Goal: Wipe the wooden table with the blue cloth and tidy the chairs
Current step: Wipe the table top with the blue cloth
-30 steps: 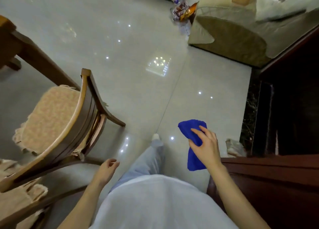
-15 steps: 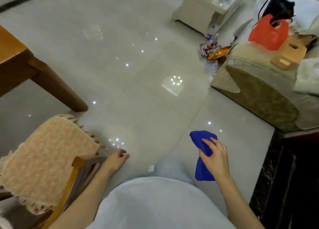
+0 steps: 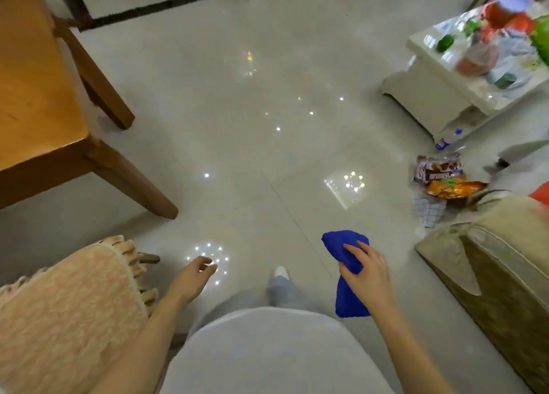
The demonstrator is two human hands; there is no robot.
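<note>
My right hand point(image 3: 367, 274) grips the bunched blue cloth point(image 3: 346, 248) in front of my body, above the tiled floor. My left hand point(image 3: 194, 277) hangs with loosely curled fingers and holds nothing, just right of a chair with a pink fringed cushion point(image 3: 68, 307) at the lower left. The wooden table point(image 3: 35, 96) fills the upper left, its corner and legs in view, well ahead of both hands.
A beige sofa point(image 3: 502, 277) stands at the right. Snack bags point(image 3: 445, 179) and a bottle lie on the floor beside it. A white low table point(image 3: 439, 87) crowded with items sits at the upper right. Glossy tiled floor point(image 3: 252, 126) stretches between.
The view has lifted and turned toward the wooden table, which now shows much more of its top. The chair slid to the lower left. Both hands kept their pose, the right still holding the cloth.
</note>
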